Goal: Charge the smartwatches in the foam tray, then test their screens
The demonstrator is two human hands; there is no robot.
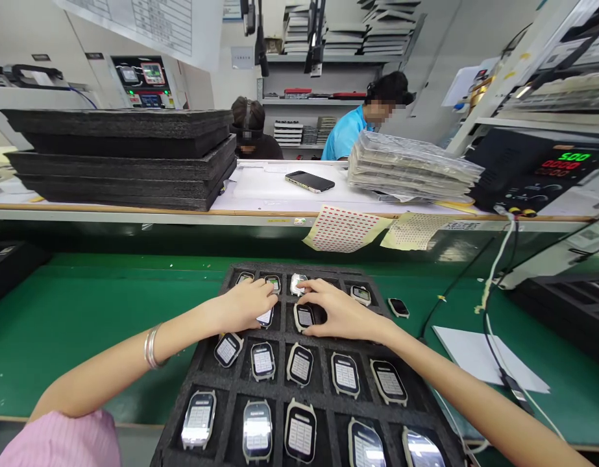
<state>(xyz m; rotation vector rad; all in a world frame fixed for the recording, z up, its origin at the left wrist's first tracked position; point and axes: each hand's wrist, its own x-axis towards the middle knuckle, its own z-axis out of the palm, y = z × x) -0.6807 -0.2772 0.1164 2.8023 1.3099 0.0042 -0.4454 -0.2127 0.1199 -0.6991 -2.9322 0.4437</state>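
A black foam tray (280, 383) with a grid of pockets lies on the green belt (85, 311) in front of me, and several pockets hold small watch-like devices (300, 364) with white screens. My left hand (248, 303) rests over the tray's upper rows, fingers curled down onto a device (266, 316). My right hand (339, 311) lies beside it, fingers spread over the pockets, fingertips near a device (304, 316) and another device (298, 283). One loose device (398, 307) sits on the belt just right of the tray.
A stack of black foam trays (124, 155) stands on the white shelf (260, 214) at left, with a phone (309, 181) and bagged parts (411, 165) to the right. Sticker sheets (345, 228) hang over the edge. A power supply (533, 170), cables (494, 305) and paper (479, 360) are on the right. Two people sit behind.
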